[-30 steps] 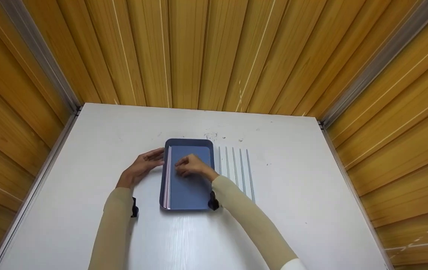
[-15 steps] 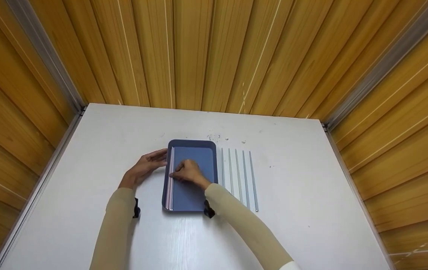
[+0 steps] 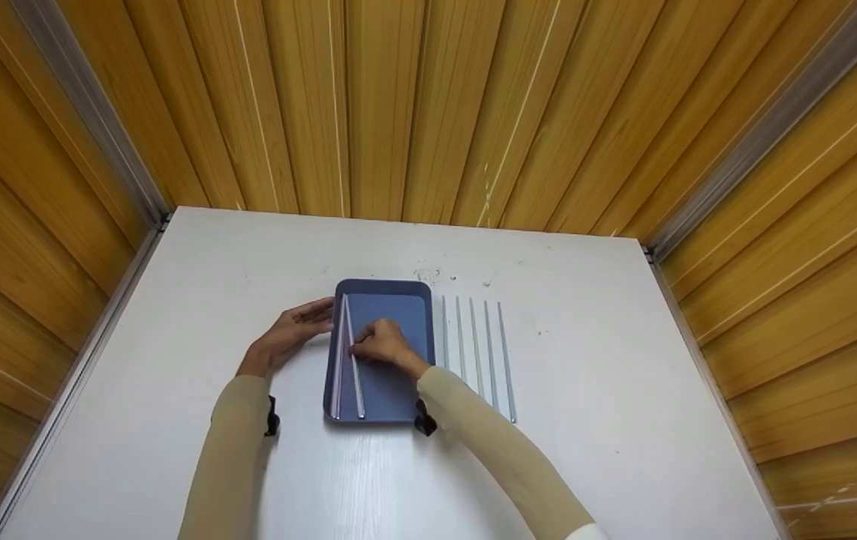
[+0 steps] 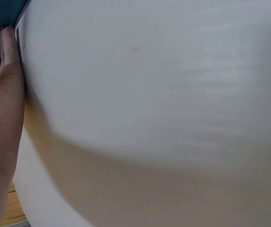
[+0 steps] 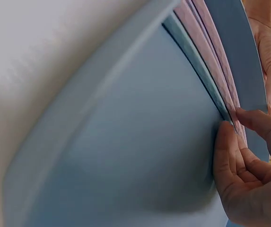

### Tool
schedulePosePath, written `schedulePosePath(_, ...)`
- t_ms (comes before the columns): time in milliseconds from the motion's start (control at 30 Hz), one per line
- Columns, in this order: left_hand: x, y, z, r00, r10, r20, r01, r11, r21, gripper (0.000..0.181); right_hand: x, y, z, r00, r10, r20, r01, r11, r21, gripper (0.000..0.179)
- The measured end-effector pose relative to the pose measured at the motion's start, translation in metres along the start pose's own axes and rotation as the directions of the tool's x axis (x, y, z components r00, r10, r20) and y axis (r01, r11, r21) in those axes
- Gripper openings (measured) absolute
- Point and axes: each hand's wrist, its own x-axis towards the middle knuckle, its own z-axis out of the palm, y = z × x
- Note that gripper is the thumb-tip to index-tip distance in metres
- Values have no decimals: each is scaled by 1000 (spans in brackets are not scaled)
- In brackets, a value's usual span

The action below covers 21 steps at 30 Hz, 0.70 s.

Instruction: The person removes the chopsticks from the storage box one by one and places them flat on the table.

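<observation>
A blue-grey rectangular tray (image 3: 395, 394) lies on the white table. My right hand (image 3: 385, 343) is inside it, thumb and fingertips pinching a pale chopstick (image 3: 359, 390) near its middle. This chopstick slants, its far end at the tray's upper left and its near end swung away from the left wall. Pink chopsticks (image 3: 338, 390) lie lengthwise along that wall; the right wrist view shows the pink chopsticks (image 5: 211, 42) close by my fingertips. Outside the tray, my left hand (image 3: 290, 335) rests at the left wall, fingers extended against it.
Several pale blue chopsticks (image 3: 505, 360) lie side by side on the table, right of the tray. Small dark marks (image 3: 428, 272) dot the white table (image 3: 608, 360) behind it. Wood-patterned walls (image 3: 368, 112) rise beyond the table's edges.
My right hand has moved left to the chopsticks and pinched one. That chopstick's near end has swung right, away from the others. The left hand has stayed at the tray's wall.
</observation>
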Motion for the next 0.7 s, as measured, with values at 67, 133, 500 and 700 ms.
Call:
schedulePosePath(67, 0, 1, 0, 1000, -4, -3, 5, 1000, 13, 65, 2, 4, -3, 1000, -8, 6, 8, 1000, 29, 10)
schedulePosePath(133, 0, 1, 0, 1000, -9, -8, 10, 1000, 22, 65, 2, 7, -6, 1000, -29, -1, 29, 999, 30, 9)
schedulePosePath(500, 0, 2, 0, 1000, -6, -2, 6, 1000, 8, 66, -12, 5, -14, 994, -52, -95, 47, 997, -60, 17)
schedulePosePath(700, 2, -1, -1, 1000, -5, -6, 5, 1000, 8, 66, -16, 7, -18, 984, -158, -87, 140, 974, -180, 16)
